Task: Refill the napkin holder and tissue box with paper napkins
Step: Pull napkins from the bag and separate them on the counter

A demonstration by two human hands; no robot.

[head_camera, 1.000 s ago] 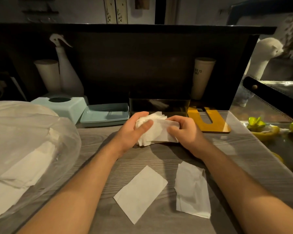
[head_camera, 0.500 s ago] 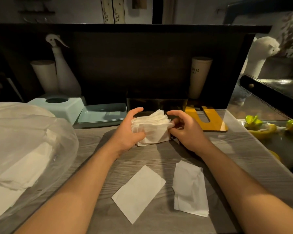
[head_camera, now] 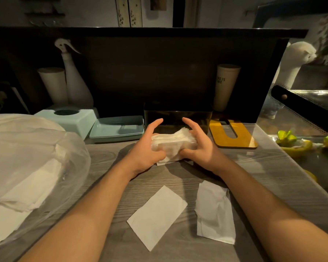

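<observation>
Napkin stack [head_camera: 173,144] on table [head_camera: 254,167], just before dark holder [head_camera: 178,118]. Left hand [head_camera: 146,148] and right hand [head_camera: 201,146] clasp its ends, thumbs curled, forefingers raised. Advice: square edges first, keep squeeze even, feed whole stack in level.

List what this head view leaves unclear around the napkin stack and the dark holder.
- Inside of the dark holder: too dark to tell whether it holds napkins.
- Ends of the napkin stack: covered by the left hand and right hand.
- Cup lettering: partly in shadow.
- Plastic bag: cut off by the left edge.
</observation>
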